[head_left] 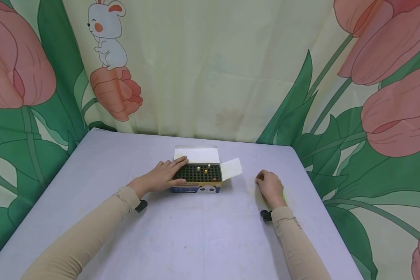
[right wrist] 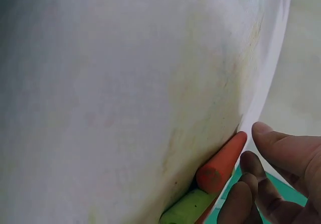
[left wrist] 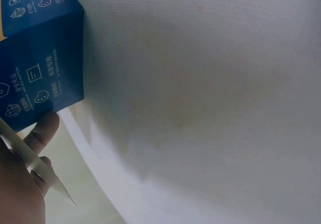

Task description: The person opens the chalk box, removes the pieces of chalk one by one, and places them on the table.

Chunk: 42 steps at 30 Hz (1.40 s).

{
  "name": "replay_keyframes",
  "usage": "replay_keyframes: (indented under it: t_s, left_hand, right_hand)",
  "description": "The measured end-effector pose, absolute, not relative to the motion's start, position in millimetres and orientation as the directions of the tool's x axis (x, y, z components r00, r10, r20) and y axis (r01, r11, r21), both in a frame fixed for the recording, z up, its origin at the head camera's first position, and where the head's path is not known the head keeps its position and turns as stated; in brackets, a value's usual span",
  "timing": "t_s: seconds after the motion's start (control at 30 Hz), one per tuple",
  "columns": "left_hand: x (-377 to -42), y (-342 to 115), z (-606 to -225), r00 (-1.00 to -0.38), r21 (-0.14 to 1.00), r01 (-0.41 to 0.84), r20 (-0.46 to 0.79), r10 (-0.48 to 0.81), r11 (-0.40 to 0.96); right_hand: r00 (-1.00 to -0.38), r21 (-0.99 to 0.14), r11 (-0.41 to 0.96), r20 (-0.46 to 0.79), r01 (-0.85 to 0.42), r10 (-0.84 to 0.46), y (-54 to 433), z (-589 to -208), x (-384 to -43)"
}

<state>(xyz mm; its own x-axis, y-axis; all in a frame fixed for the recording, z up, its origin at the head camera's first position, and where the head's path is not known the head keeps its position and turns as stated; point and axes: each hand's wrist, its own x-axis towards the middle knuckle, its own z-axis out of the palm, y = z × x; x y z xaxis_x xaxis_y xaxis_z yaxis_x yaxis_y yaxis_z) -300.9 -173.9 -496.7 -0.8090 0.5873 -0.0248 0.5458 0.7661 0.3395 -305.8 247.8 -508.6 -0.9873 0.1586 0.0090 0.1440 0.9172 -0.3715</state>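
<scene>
An open chalk box (head_left: 196, 189) sits on the table, holding a black grid insert (head_left: 187, 173) with a few chalk sticks upright in its holes. My left hand (head_left: 164, 175) rests over its left end, fingers reaching across the insert and thumb near the front edge. In the left wrist view the blue end of the box (left wrist: 45, 68) shows beside that hand. My right hand (right wrist: 281, 179) hovers by an orange chalk stick (right wrist: 220, 166) and a green chalk stick (right wrist: 188, 206) lying on the cloth. Its thumb and fingers are bent, with a gap between them and nothing held.
The box's white lid (head_left: 196, 153) stands raised at the back, and a white flap (head_left: 231, 168) sticks out to the right. A white cloth covers the table (head_left: 203, 233). A printed curtain (head_left: 203, 77) hangs behind it. A tiny green crumb (head_left: 185, 247) lies near the front.
</scene>
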Motion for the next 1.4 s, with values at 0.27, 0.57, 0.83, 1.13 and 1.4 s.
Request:
replay_keyframes:
  t_s: [0.27, 0.57, 0.83, 1.13, 1.4]
  left_hand:
    - [-301, -174, -496, -0.808, 0.345, 0.547, -0.022, 0.589, 0.763]
    - [-299, -176, -488, -0.814, 0.365, 0.528, -0.040, 0.579, 0.767]
    - [-296, -179, -492, -0.826, 0.374, 0.502, -0.059, 0.561, 0.779]
    - [-297, -176, -491, -0.821, 0.374, 0.514, -0.049, 0.569, 0.772]
    - [-302, -175, -494, -0.813, 0.363, 0.530, -0.042, 0.581, 0.767]
  right_hand:
    - [-0.988, -0.393, 0.910, 0.022, 0.135, 0.155, 245, -506, -307]
    - [-0.980, -0.499, 0.865, 0.133, 0.061, 0.146, 231, -489, -315]
    - [-0.968, -0.546, 0.836, 0.236, -0.056, 0.089, 201, -454, -320]
    - [-0.954, -0.570, 0.806, 0.300, -0.156, 0.028, 167, -416, -313]
    - [-0.947, -0.518, 0.814, 0.302, -0.262, -0.113, 127, -409, -310]
